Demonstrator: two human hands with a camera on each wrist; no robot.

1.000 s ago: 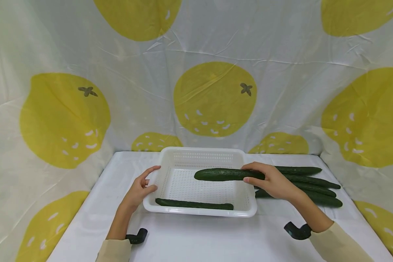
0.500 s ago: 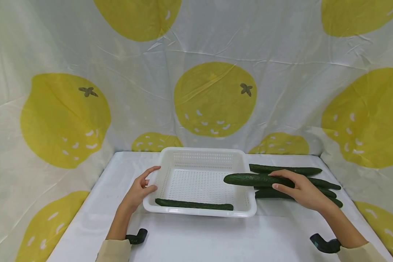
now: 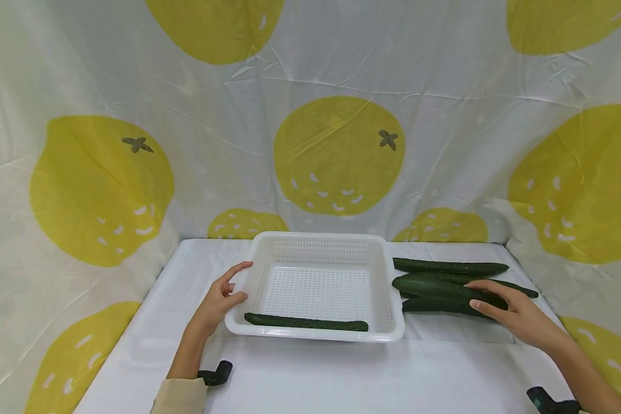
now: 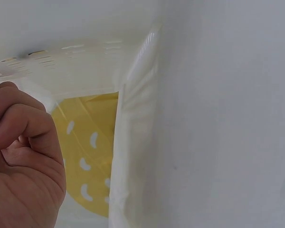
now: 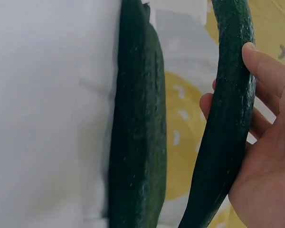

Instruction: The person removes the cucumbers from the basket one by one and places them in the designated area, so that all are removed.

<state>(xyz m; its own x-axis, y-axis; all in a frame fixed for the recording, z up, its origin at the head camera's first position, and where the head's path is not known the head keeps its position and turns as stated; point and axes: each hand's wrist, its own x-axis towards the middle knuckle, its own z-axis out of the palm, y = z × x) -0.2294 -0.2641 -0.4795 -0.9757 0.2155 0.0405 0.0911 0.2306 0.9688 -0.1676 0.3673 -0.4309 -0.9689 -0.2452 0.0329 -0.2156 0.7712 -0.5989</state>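
My right hand [image 3: 522, 313] grips a dark green cucumber [image 3: 445, 288] near its right end, over the other cucumbers. In the right wrist view the held cucumber [image 5: 228, 104] stands apart from the lying ones [image 5: 137, 133], with thumb and fingers round it. My left hand [image 3: 217, 302] holds the left rim of a white plastic basket [image 3: 315, 336], index finger and thumb on the edge. Its other fingers look curled in the left wrist view, where the hand [image 4: 28, 156] shows at the left. One cucumber [image 3: 305, 322] lies inside the basket along the near wall.
Several cucumbers, among them the rearmost one [image 3: 450, 267], lie side by side to the right of the basket. A white cloth [image 3: 310, 379] covers the table. Behind and beside it hangs a curtain [image 3: 227, 144] printed with yellow lemons.
My right hand has carried its cucumber rightward and down, from over the basket to over the lying cucumbers. My left hand, the basket and the cucumber inside have stayed in place.
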